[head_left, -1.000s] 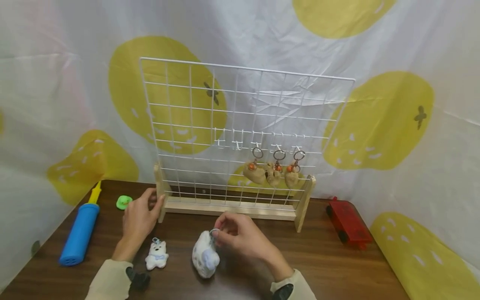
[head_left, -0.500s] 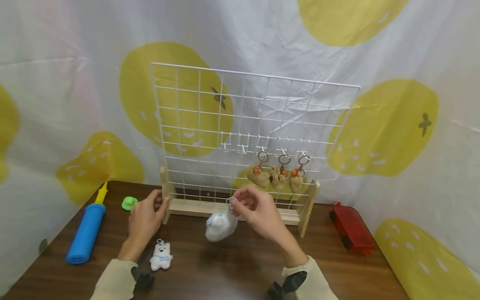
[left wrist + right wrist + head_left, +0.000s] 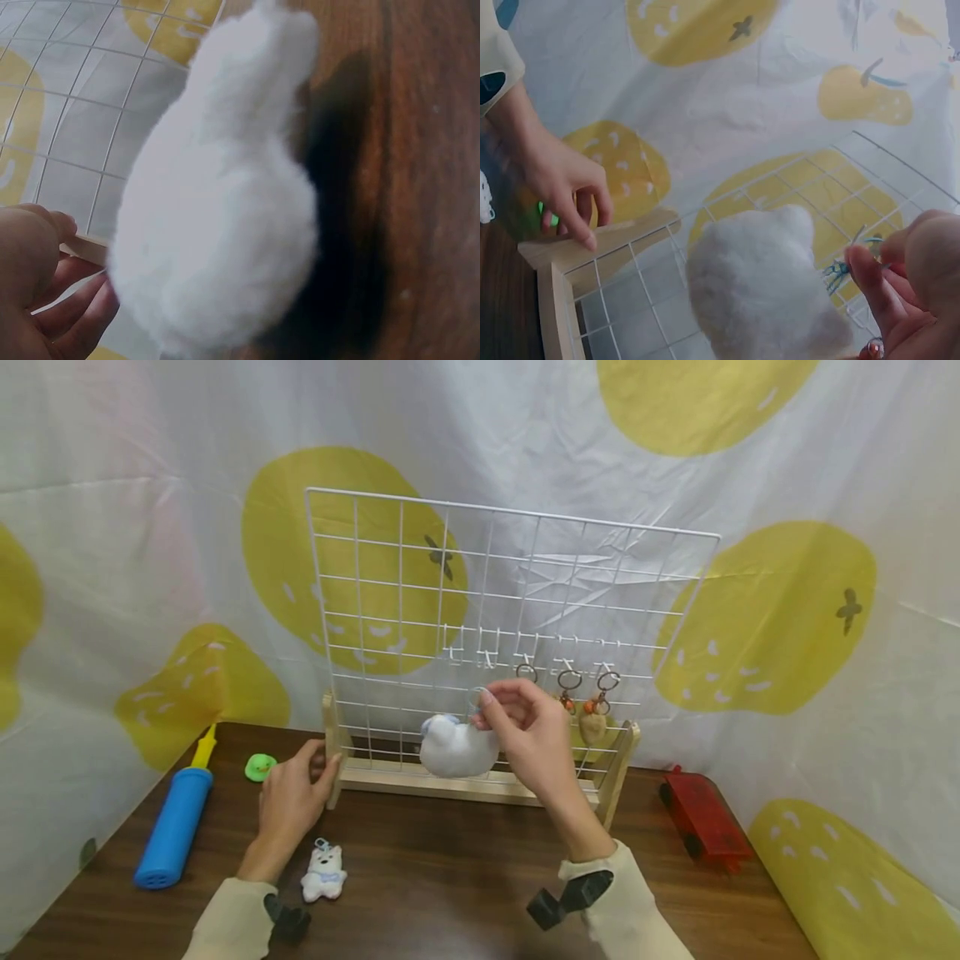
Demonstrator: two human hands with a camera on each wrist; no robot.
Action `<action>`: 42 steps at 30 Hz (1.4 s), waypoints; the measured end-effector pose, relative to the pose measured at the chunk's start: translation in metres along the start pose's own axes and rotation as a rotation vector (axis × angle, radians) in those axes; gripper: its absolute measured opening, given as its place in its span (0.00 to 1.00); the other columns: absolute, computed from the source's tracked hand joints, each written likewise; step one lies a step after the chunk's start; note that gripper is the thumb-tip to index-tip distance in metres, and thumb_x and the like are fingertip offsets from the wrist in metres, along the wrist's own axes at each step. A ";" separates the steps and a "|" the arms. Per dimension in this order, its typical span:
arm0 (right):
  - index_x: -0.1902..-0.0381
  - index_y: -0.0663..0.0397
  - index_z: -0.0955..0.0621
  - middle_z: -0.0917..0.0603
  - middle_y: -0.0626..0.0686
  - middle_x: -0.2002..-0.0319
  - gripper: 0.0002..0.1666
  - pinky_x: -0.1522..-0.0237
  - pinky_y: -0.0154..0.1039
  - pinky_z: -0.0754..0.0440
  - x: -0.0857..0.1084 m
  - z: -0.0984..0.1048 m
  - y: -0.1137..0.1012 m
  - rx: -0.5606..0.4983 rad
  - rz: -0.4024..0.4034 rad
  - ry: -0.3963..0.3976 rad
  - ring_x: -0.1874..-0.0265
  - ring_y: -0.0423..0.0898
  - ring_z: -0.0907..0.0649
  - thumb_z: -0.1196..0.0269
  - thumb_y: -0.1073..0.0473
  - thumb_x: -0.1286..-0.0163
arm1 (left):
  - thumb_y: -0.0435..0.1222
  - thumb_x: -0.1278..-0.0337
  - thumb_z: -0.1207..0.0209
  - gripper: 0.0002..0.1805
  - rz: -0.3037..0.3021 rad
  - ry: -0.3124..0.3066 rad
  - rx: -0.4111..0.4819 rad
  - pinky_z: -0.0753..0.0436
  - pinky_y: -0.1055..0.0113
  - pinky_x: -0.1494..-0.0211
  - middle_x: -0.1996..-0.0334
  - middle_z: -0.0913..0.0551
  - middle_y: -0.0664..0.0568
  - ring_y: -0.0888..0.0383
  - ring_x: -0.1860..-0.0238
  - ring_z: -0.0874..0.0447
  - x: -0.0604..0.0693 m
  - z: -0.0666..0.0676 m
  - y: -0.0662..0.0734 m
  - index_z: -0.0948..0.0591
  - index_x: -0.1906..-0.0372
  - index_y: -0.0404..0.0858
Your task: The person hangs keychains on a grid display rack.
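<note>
My right hand [image 3: 528, 735] pinches the pale blue ring [image 3: 477, 697] of a white plush keychain [image 3: 457, 749], which hangs in front of the wire grid rack [image 3: 517, 513]. In the right wrist view a blue-green clasp [image 3: 838, 274] shows beside the fingertips. My left hand [image 3: 294, 789] grips the rack's left wooden upright [image 3: 330, 710], thumb on one side and fingers on the other. White hooks [image 3: 487, 659] sit along the grid above the plush. A white bear keychain [image 3: 324, 872] lies near my left wrist. White fluff [image 3: 217, 202] fills the left wrist view; which plush it is, I cannot tell.
Brown keychains [image 3: 592, 727] hang from the right-hand hooks, one mostly behind my right hand. At the left are a blue pump [image 3: 176, 827] and a green duck [image 3: 260, 767]. A red toy cart [image 3: 705, 817] stands at the right, near a patterned curtain [image 3: 810, 735].
My right hand has lifted the plush keychain off the table and raised it towards the hooks, in front of the grid. My left hand keeps its grip on the upright.
</note>
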State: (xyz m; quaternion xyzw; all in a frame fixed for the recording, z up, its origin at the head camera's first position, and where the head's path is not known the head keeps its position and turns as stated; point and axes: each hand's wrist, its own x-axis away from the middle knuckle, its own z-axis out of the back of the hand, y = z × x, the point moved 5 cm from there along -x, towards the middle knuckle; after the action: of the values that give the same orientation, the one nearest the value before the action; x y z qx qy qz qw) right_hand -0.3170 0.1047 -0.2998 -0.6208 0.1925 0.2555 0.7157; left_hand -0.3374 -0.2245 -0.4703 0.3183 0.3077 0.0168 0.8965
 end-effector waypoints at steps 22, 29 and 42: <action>0.44 0.68 0.14 0.07 0.68 0.56 0.13 0.60 0.40 0.07 -0.012 0.001 -0.002 0.031 0.102 0.183 0.59 0.60 0.04 0.32 0.69 0.24 | 0.47 0.24 0.34 0.16 0.032 -0.022 -0.005 0.14 0.38 0.56 0.56 0.04 0.46 0.44 0.56 0.04 -0.001 0.000 0.001 0.14 0.42 0.42; 0.42 0.67 0.14 0.07 0.67 0.53 0.14 0.61 0.38 0.08 -0.011 0.002 0.004 0.082 0.143 0.173 0.58 0.60 0.05 0.35 0.72 0.23 | 0.47 0.25 0.34 0.17 0.033 -0.021 -0.008 0.14 0.38 0.56 0.56 0.04 0.46 0.43 0.56 0.04 0.000 0.001 0.002 0.14 0.42 0.42; 0.42 0.61 0.13 0.07 0.62 0.53 0.15 0.62 0.45 0.07 0.009 0.008 0.004 0.111 0.152 0.214 0.59 0.58 0.06 0.35 0.70 0.23 | 0.47 0.25 0.33 0.16 0.035 -0.017 -0.014 0.14 0.38 0.57 0.57 0.04 0.46 0.43 0.57 0.05 0.000 0.001 0.001 0.14 0.43 0.43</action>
State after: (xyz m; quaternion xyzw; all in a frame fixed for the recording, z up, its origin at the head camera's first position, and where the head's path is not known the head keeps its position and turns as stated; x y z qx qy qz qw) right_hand -0.3123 0.1142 -0.3068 -0.5877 0.3281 0.2304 0.7028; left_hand -0.3367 -0.2241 -0.4692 0.3176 0.2943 0.0318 0.9008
